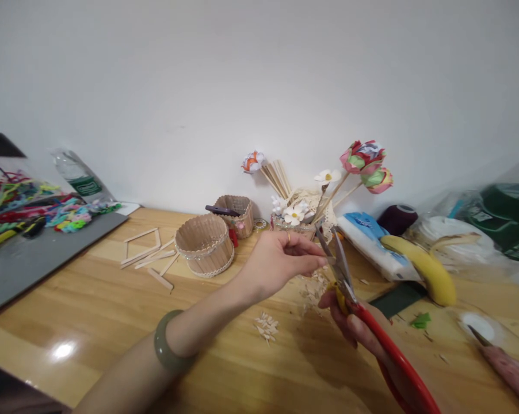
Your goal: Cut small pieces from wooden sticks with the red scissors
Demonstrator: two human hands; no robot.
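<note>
My left hand (pixel 281 256), wearing a ring, with a green bangle on its wrist, pinches a small pale strip (pixel 331 261). The strip lies between the parted blades of a pair of scissors (pixel 344 270). Red handles of the scissors run through my right hand (pixel 358 330), whose fingers are wrapped around them; a yellow part shows near the pivot. Below the hands, a small pile of pale slivers (pixel 267 326) lies on the wooden table (pixel 225 368). More pale scraps (pixel 315 290) are scattered behind the scissors, partly hidden by my hands.
Two stick-walled baskets (pixel 204 244) stand left of centre, beside loose craft sticks (pixel 145 253). Handmade flowers (pixel 363 158) rise at the back. A yellow banana-shaped object (pixel 427 270), a tissue pack (pixel 371 241) and a pink-handled tool (pixel 507 368) lie right. A grey mat (pixel 61 253) covers the left.
</note>
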